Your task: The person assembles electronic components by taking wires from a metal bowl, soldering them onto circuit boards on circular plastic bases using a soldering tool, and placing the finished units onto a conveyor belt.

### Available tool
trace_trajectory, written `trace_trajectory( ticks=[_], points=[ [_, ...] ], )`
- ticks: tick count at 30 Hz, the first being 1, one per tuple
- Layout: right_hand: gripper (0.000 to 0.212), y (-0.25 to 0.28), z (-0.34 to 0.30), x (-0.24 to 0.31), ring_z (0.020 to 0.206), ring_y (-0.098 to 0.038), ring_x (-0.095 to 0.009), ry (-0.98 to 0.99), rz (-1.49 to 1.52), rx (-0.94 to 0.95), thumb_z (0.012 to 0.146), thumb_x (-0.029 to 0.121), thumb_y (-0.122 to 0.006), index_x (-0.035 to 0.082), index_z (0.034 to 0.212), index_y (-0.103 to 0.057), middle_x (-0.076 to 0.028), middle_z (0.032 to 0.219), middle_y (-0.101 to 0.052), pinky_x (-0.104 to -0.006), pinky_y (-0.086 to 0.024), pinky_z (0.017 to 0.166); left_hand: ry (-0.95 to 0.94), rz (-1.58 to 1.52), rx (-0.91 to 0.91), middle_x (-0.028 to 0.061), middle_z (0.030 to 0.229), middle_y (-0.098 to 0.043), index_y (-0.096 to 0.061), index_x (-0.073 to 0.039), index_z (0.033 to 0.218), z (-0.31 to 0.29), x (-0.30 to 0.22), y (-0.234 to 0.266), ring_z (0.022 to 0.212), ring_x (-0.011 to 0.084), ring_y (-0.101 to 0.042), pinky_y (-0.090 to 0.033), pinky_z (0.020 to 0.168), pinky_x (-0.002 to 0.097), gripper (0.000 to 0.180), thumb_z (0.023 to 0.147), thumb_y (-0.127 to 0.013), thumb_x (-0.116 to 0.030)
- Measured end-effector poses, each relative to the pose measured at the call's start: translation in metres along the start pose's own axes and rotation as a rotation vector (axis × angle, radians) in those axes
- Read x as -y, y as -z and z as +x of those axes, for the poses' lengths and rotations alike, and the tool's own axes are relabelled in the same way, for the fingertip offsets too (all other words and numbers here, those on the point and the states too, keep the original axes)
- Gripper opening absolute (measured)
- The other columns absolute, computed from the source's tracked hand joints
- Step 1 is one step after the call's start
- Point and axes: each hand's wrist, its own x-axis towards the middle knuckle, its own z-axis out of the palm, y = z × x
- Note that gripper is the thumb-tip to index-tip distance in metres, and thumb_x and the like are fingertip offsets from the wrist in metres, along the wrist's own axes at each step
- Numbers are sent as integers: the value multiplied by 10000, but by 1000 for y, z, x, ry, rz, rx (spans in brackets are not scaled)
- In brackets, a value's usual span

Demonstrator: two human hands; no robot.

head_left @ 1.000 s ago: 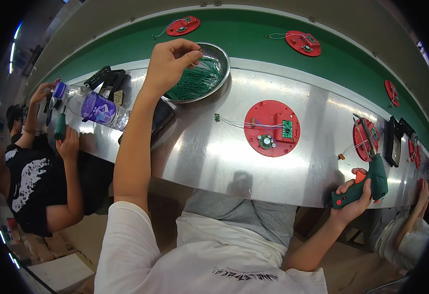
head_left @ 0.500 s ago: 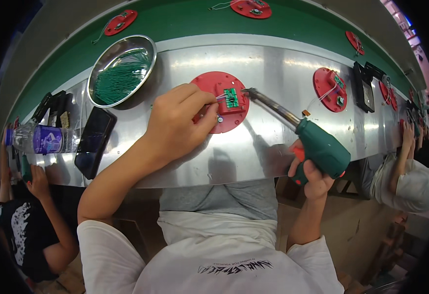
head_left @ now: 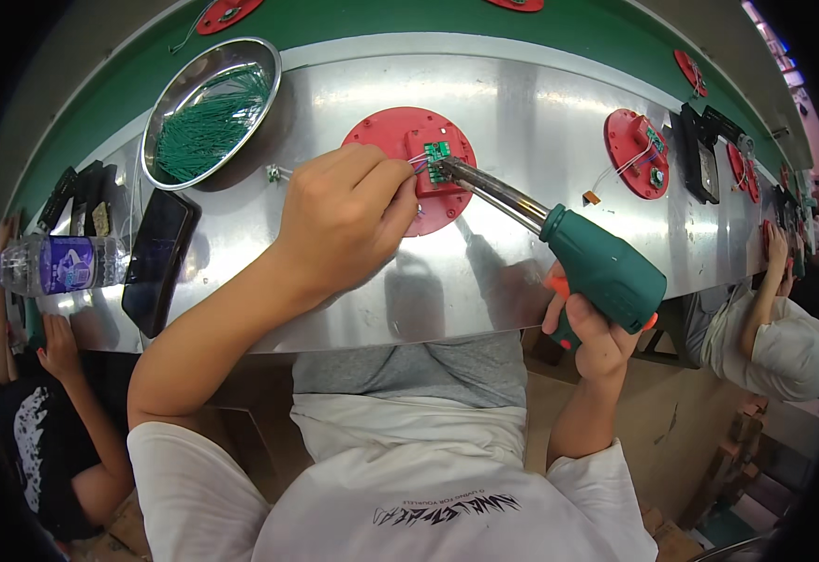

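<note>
A round red plastic base [head_left: 386, 125] lies on the metal bench in front of me. On its raised middle sits a small green circuit board [head_left: 436, 150]. My left hand [head_left: 348, 208] is closed in a pinch at the board's left side, gripping thin wires [head_left: 417, 161] that run to it. My right hand [head_left: 598, 342] is wrapped round a dark green pistol-shaped soldering gun [head_left: 608, 267] with orange parts. The gun's metal tip reaches the board beside the wire ends; whether it touches is too small to tell. My left hand hides part of the base.
At the left stand a steel bowl [head_left: 152, 140] of green wires, a dark phone [head_left: 161, 262] and a plastic bottle [head_left: 72, 264] on its side. Another red base [head_left: 623, 140] with a board lies right, beside a black box-shaped object [head_left: 699, 159]. Co-workers sit on both sides.
The soldering gun's tip has moved left from beside the board onto or just over it. My left hand keeps its pinch by the board. The whole view has shifted slightly.
</note>
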Motion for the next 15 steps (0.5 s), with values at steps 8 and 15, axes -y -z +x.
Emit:
trace_trajectory(
  ticks=[8,15],
  points=[
    [367,12,-3,-5,548,-595,-183,-74,-21,47,872,57,-605,-98,1204,-574,-180,914,-659,-277,-493,484,-15,-10,5,100,692,-584,-648,-18,781,0,3,1,599,280,-589,-480,554,389,67,746,-703,-32],
    [532,13,-3,-14,502,-585,-216,43,50,36,942,202,-594,-117,1340,-443,-287,986,-621,-294,-485,420,-12,-10,6,98,702,-594,-659,-21,799,-1,3,1,607,278,-597,-488,561,384,70,749,-707,-32]
  ],
)
